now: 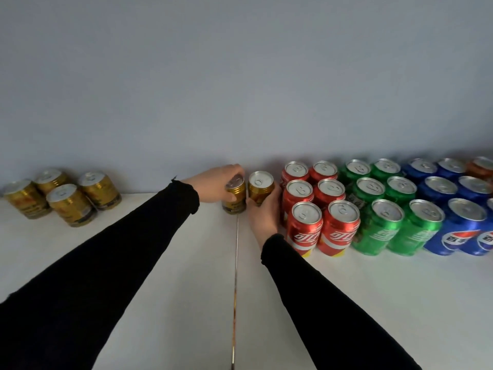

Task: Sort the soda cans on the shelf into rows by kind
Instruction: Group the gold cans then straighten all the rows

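On the white shelf [165,263], two gold cans stand side by side near the back wall. My left hand [213,184] grips the left gold can [235,199] from above and behind. My right hand [264,212] wraps the right gold can [260,186] from the front. Right of them stand red cans [306,225] in two columns, then green cans [384,225], then blue cans [461,228]. A loose group of several gold cans [70,204] sits at the far left.
An orange can [480,168] peeks out at the far right by the wall. A seam [236,276] runs front to back through the shelf between my arms. The grey wall [240,89] closes the back.
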`<control>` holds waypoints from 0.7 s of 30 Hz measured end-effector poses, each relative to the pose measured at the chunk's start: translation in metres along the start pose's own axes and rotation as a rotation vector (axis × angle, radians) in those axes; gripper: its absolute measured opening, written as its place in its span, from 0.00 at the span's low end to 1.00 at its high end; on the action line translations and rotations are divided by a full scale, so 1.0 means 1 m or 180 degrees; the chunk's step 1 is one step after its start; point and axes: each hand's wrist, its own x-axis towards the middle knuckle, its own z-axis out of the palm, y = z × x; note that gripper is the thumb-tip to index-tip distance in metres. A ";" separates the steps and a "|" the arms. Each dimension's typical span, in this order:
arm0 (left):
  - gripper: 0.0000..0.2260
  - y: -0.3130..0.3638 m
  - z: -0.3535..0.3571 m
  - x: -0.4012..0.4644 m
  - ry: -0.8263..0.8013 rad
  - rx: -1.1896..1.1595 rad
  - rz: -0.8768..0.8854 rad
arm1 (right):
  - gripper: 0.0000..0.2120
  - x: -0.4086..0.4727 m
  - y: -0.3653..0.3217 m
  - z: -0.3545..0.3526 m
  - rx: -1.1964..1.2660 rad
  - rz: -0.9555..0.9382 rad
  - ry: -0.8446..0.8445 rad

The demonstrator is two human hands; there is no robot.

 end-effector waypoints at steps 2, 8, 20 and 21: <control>0.26 0.000 0.000 -0.001 -0.0018 0.0096 -0.0072 | 0.39 0.000 -0.002 -0.005 0.0134 0.0044 -0.0110; 0.39 0.005 0.008 -0.013 0.0281 0.0266 -0.0171 | 0.41 -0.017 0.002 -0.013 0.0229 -0.0202 -0.0107; 0.28 -0.070 0.013 -0.160 0.1928 0.0037 -0.0490 | 0.31 -0.103 -0.052 0.047 0.0070 -0.1531 -0.0637; 0.27 -0.084 0.008 -0.174 0.1990 0.0034 -0.0585 | 0.30 -0.108 -0.060 0.060 0.0131 -0.1523 -0.0780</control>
